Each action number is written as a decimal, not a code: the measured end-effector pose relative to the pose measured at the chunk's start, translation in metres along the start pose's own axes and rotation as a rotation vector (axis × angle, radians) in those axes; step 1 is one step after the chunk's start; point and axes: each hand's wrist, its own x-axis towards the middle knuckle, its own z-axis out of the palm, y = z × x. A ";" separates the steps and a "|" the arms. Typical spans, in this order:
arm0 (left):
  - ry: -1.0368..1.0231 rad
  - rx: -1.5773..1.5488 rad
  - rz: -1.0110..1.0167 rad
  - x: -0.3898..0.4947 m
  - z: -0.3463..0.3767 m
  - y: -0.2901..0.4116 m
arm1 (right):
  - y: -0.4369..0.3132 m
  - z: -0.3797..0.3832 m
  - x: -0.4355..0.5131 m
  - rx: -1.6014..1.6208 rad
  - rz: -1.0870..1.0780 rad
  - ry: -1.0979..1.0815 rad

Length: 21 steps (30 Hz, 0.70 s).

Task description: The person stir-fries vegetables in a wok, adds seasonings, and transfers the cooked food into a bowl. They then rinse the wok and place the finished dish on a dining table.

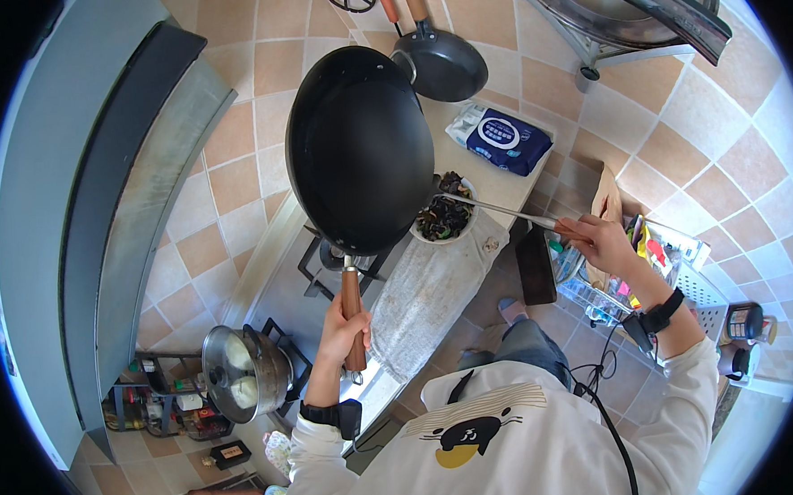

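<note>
My left hand [344, 331] grips the wooden handle [351, 297] of a large black wok [364, 148], which is raised and tilted above the gas stove [284, 280]. No food shows on the inner surface that I can see. My right hand [594, 240] holds a spatula [502, 208] with a wooden grip and a metal shaft. Its head reaches the wok's right rim, over a white bowl [473, 230] of dark cooked food [445, 219], which looks like wood ear fungus with green pieces. The wok hides part of the bowl's left side.
A grey cloth [419, 300] covers the counter's front edge. Wet wipes [502, 138] lie behind the bowl. A glass-lidded pot [245, 373] sits on the left burner, beside a rack of bottles [176, 407]. A small frying pan [447, 63] hangs at the wall. The range hood [131, 194] projects at left.
</note>
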 end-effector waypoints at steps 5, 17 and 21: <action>-0.001 0.006 -0.006 0.000 -0.004 0.000 | -0.001 0.011 0.002 0.006 -0.017 -0.022; 0.017 -0.009 -0.007 -0.009 -0.017 0.007 | -0.010 0.017 0.002 0.125 0.203 0.021; -0.003 -0.033 -0.004 -0.013 -0.017 0.009 | -0.041 0.026 0.037 0.303 0.081 0.198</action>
